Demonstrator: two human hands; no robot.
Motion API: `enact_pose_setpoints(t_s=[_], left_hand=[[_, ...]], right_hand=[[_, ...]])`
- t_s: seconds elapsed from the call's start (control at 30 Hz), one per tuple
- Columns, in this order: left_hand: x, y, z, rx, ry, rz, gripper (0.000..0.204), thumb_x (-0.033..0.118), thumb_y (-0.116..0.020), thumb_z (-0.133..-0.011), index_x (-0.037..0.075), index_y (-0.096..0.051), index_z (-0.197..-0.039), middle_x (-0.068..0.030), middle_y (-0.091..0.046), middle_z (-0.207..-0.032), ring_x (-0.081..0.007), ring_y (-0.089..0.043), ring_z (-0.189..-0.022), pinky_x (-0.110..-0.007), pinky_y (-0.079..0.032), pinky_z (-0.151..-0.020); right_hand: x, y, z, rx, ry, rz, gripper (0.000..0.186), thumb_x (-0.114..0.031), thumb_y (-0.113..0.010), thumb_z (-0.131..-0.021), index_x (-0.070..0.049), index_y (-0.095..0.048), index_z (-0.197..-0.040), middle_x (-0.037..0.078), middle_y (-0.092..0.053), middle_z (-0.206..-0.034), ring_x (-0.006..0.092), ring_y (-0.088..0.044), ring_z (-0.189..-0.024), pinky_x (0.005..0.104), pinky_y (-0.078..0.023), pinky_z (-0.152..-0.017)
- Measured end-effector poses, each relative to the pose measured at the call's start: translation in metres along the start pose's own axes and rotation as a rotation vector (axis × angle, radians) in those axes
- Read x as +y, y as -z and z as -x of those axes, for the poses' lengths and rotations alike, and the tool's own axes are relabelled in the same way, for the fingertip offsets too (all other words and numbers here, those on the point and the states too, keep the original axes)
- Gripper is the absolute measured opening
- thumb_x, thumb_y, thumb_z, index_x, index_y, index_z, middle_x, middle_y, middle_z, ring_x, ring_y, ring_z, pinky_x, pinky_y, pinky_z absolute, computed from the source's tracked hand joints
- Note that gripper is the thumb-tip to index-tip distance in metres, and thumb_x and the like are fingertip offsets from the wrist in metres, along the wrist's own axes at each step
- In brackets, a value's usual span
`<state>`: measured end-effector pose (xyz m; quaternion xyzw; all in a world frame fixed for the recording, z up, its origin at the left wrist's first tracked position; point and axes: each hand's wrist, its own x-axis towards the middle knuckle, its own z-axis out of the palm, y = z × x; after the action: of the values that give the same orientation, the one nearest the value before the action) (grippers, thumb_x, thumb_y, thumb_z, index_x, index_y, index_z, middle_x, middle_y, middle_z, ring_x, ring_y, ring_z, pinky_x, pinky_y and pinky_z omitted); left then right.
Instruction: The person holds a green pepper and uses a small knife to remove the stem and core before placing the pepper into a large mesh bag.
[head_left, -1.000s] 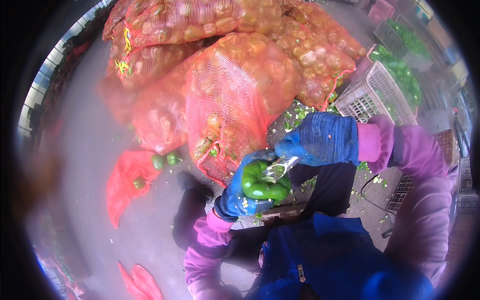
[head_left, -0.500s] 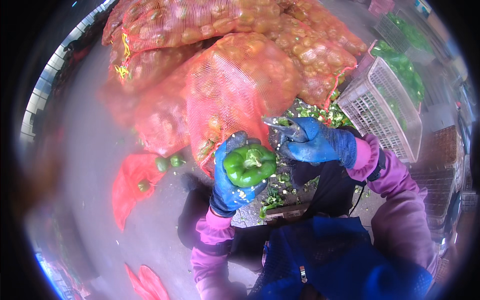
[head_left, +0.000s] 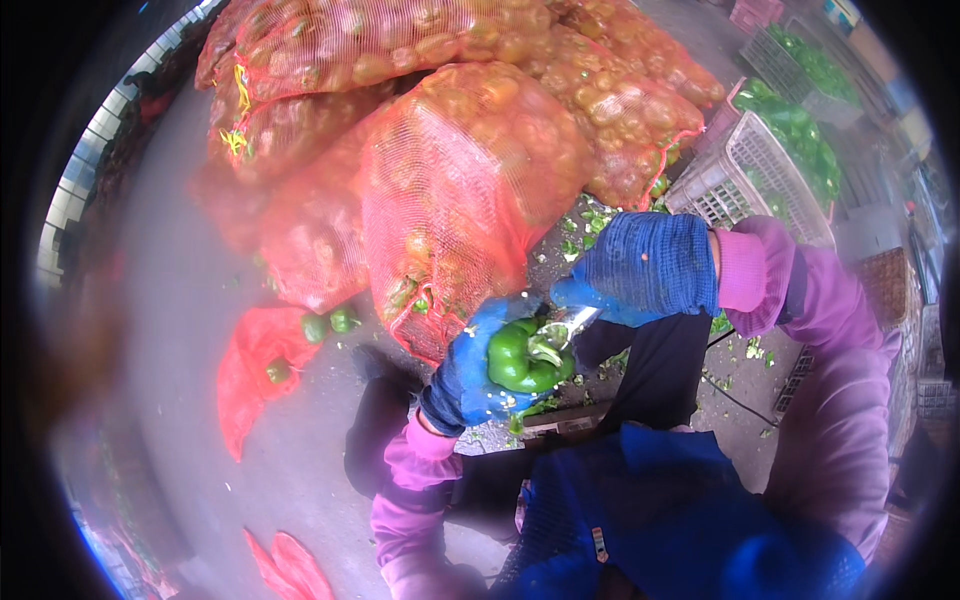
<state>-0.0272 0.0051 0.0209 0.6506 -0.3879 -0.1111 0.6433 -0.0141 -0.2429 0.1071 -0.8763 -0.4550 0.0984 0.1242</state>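
Cradling a green pepper [head_left: 514, 362] near a red mesh sack [head_left: 470, 170], the left hand [head_left: 472, 358] curls its fingers around it; the right hand [head_left: 622, 272] has fingers clenched on a metal tool [head_left: 577, 321] at the stem [head_left: 545, 349].

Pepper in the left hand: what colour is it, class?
The pepper is glossy green; it shows best in the head view.

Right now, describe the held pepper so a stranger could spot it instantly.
Find the nearest mesh sack, upper centre. Below it in view, the left hand grips the pepper. Unlike the loose peppers farther left, this one has a metal tool at its stem.
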Motion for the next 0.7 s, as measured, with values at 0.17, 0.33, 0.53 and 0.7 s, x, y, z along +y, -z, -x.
enact_pose_setpoints(t_s=[0.17,0.33,0.53,0.7], left_hand=[[-0.002,0.006,0.009,-0.233,0.296,0.3,0.069,0.003,-0.081,-0.069,-0.003,-0.045,-0.128,-0.0124,-0.058,-0.112,-0.021,-0.058,-0.102,-0.033,-0.045,-0.09],[0.007,-0.001,0.009,-0.011,0.114,0.145,0.074,0.008,-0.084,-0.065,-0.003,-0.046,-0.127,-0.0144,-0.058,-0.115,-0.0236,-0.059,-0.103,-0.035,-0.046,-0.091],[-0.01,0.0,0.009,0.142,0.223,0.16,0.064,-0.002,-0.074,-0.072,0.002,-0.041,-0.126,-0.0174,-0.054,-0.118,-0.0276,-0.057,-0.106,-0.04,-0.049,-0.09],[-0.031,0.002,0.012,0.261,-0.034,-0.154,0.073,-0.005,-0.077,-0.067,0.002,-0.039,-0.129,-0.0162,-0.053,-0.117,-0.026,-0.058,-0.104,-0.037,-0.051,-0.087]], right_hand=[[0.003,-0.022,-0.001,-0.021,-0.022,-0.24,0.034,-0.027,-0.065,-0.077,-0.011,-0.058,-0.107,0.017,-0.063,-0.08,0.036,-0.063,-0.077,0.0443,-0.05,-0.066],[0.0,-0.043,0.007,-0.16,-0.096,-0.585,0.034,-0.02,-0.064,-0.086,-0.007,-0.055,-0.116,0.013,-0.062,-0.084,0.0248,-0.062,-0.07,0.0367,-0.05,-0.063],[-0.018,-0.061,0.007,0.018,-0.209,-1.388,0.037,-0.027,-0.063,-0.088,-0.012,-0.056,-0.122,0.003,-0.06,-0.087,0.0121,-0.058,-0.079,0.0289,-0.048,-0.071],[-0.009,-0.063,0.001,0.39,-0.427,-1.399,0.055,-0.015,-0.063,-0.088,-0.009,-0.043,-0.139,-0.001,-0.058,-0.093,0.0064,-0.053,-0.085,0.0233,-0.047,-0.076]])
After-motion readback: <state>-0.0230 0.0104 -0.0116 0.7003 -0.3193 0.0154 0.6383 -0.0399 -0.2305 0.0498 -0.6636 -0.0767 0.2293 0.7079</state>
